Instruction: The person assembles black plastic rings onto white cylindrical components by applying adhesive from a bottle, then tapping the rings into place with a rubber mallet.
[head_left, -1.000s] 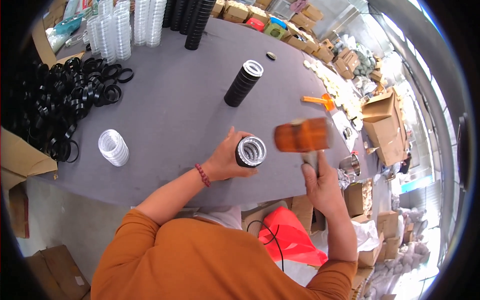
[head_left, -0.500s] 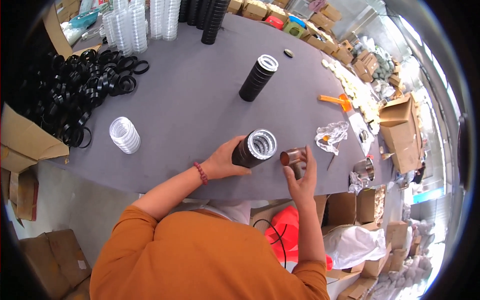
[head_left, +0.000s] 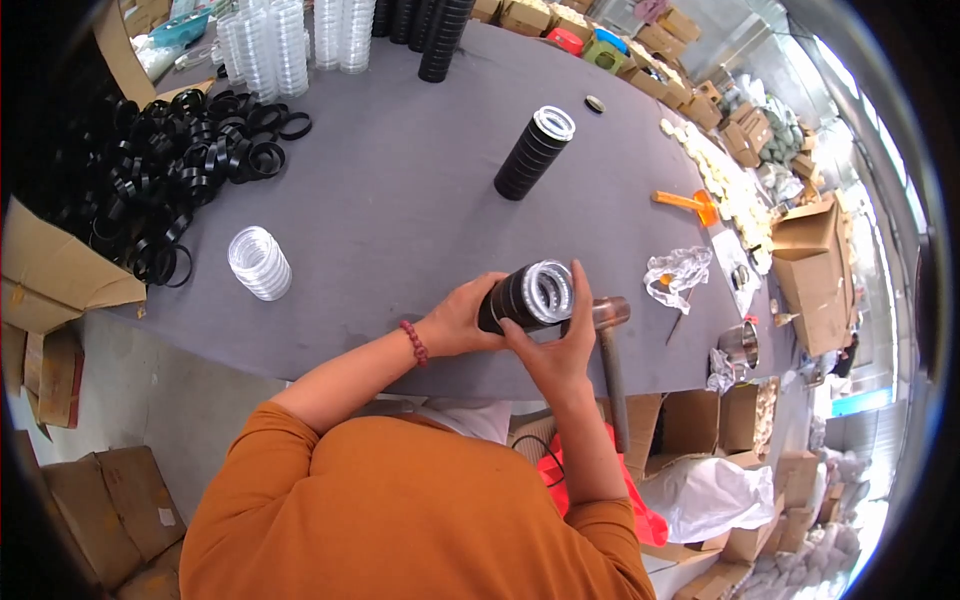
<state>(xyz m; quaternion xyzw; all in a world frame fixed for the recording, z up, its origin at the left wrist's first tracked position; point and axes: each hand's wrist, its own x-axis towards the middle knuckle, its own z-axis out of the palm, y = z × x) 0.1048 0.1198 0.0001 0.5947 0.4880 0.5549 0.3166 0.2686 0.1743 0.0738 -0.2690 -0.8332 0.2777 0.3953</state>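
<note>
Near the table's front edge, a stack of black rings (head_left: 512,300) with clear plastic rings showing in its open top is tilted toward the right. My left hand (head_left: 468,318) wraps round its left side. On its other side my right hand (head_left: 560,345) grips the stack, thumb on the front and fingers at the right. Close by my right hand is a hammer (head_left: 612,345) with a copper-coloured head and dark handle, its handle end reaching past the table edge. A second black ring stack (head_left: 533,155) with a clear top stands farther back, and a short stack of clear rings (head_left: 260,265) stands left.
A heap of loose black rings (head_left: 190,165) fills the left side beside a cardboard box (head_left: 70,270). Tall clear ring stacks (head_left: 265,50) and black stacks (head_left: 443,40) stand at the back. Toward the right are an orange mallet (head_left: 690,205), crumpled clear plastic (head_left: 680,275) and a metal cup (head_left: 740,345).
My right hand has let go of the hammer and moved left onto the black ring stack. The hammer now lies at the right of that hand. My left hand keeps its hold.
</note>
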